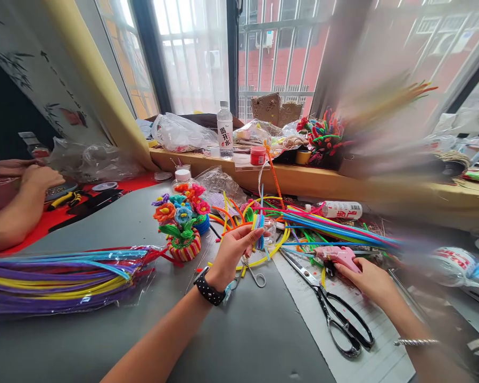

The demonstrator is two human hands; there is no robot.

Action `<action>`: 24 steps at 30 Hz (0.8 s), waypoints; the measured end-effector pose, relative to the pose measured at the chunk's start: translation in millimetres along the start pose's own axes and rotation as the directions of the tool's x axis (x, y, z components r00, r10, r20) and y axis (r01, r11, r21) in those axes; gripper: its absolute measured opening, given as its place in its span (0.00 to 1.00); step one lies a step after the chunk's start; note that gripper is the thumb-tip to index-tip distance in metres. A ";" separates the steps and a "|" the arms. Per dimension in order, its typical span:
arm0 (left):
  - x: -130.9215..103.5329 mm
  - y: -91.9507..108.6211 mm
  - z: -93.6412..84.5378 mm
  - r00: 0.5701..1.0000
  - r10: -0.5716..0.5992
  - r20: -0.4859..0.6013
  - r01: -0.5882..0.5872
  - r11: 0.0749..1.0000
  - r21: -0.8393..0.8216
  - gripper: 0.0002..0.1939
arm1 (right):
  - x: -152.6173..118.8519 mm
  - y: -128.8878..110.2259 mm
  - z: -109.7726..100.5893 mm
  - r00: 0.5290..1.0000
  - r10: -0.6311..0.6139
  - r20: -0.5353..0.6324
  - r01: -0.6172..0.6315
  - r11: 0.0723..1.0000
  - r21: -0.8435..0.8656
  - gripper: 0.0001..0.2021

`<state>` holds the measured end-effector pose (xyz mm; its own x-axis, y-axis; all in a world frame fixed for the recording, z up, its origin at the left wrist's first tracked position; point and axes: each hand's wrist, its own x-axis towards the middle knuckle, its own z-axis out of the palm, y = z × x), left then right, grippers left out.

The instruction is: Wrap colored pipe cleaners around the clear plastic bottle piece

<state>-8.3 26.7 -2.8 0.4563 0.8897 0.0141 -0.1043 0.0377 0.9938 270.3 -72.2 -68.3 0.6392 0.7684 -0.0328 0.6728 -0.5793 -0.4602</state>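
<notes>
Over the far half of the table, our left hand pinches a small upright bundle of fuzzy stems, while our right hand grips a pink glue gun toward the table's right edge. At the front edge of the windowsill, a standing bottle carries 喝开水 down its label. By the table's far edge lies a second bottle, its red lettering too unclear for us to make out.
</notes>
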 end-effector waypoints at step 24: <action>-6.8 11.2 0.2 0.809 0.290 0.510 -0.587 0.362 0.725 0.10 | -39.0 -7.9 -13.9 0.756 -0.507 -0.414 0.640 0.706 0.304 0.19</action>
<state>-12.4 21.0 8.2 0.7902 0.4988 0.3560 0.3348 -0.8380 0.4310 245.2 -101.4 -51.1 0.2963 0.7622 0.5756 0.7709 0.1650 -0.6153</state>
